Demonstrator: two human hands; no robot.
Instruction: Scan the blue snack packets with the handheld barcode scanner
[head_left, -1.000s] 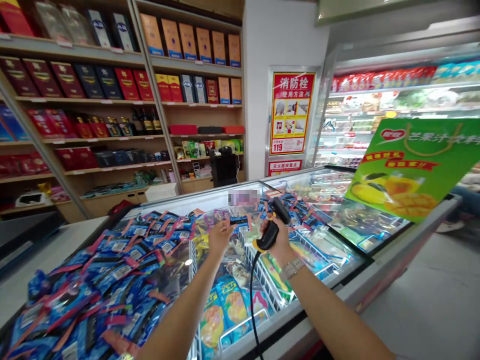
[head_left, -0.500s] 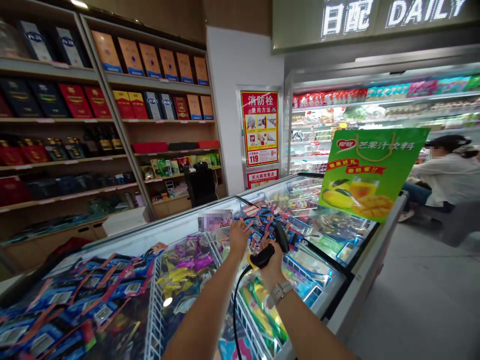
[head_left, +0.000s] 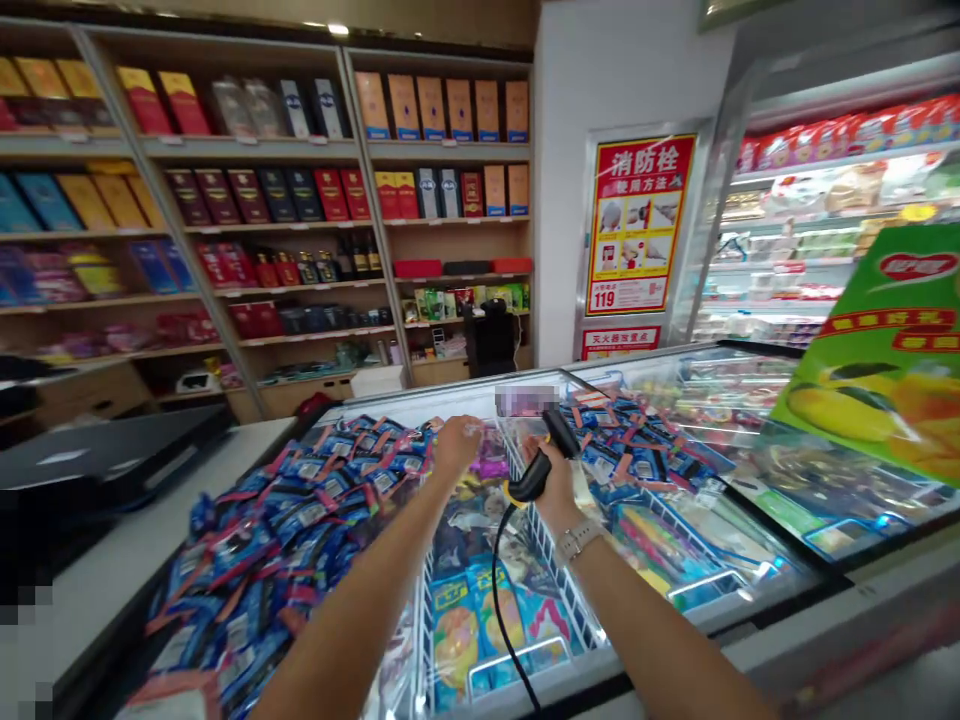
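Observation:
My right hand (head_left: 553, 480) is closed round a black handheld barcode scanner (head_left: 531, 480) with yellow trim, its head tilted up and a black cord hanging down. My left hand (head_left: 456, 445) reaches over the freezer's glass top beside a large pile of blue-and-pink packets (head_left: 300, 510). Its fingers look curled in; what they hold, if anything, does not show. A second, smaller pile of similar packets (head_left: 637, 430) lies to the right, past the scanner. Under the glass, between the piles, are white wire baskets (head_left: 427, 620) of frozen goods (head_left: 480, 620).
A green carton with mango pictures (head_left: 885, 350) stands on the freezer at right. A counter with a dark flat device (head_left: 112, 450) is at left. Shelves of boxed goods (head_left: 277, 190) line the back wall, near a red fire-hydrant sign (head_left: 637, 225).
The view has swung left, showing more of the large packet pile and the counter. My left hand has moved from the right-hand pile towards the left one. My right hand still holds the scanner.

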